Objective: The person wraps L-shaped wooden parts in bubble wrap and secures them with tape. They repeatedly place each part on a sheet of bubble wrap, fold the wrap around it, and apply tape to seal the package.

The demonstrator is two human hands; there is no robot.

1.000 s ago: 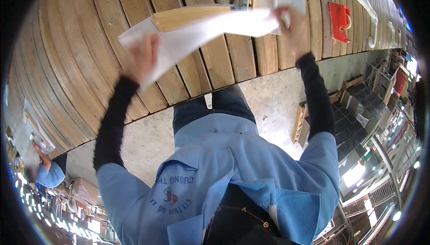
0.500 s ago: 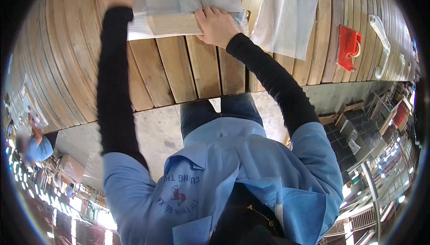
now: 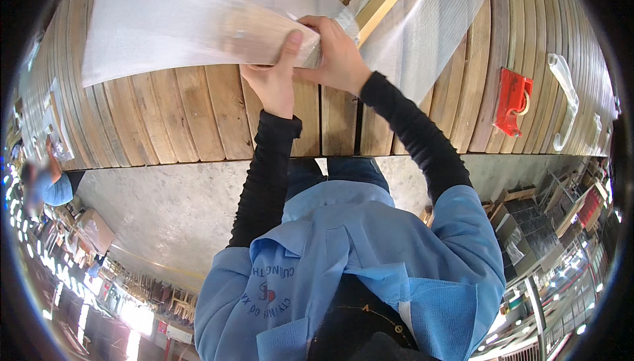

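Observation:
A wooden block (image 3: 264, 39) sits wrapped in a thin white foam sheet (image 3: 145, 28), slightly blurred, above the slatted wooden table (image 3: 228, 110). My left hand (image 3: 272, 77) grips the near edge of its right end, thumb on top. Around that same end my right hand (image 3: 340, 54) is closed, its fingers over the far side. The loose foam stretches out to the left of the block. Just beyond my right hand, a light wooden bar (image 3: 389, 3) lies slanted on a second foam sheet (image 3: 439, 21).
On the table to the right stands a red tape dispenser (image 3: 510, 107) with a roll in it. Past it lies a crumpled strip of clear film (image 3: 565, 100). Another person (image 3: 54, 186) is at the table's far left. Dark panels (image 3: 518, 229) stand on the floor at right.
My left hand has come from the far left to the block's right end, beside my right hand. The wrapped block has tilted, and its foam now trails leftward.

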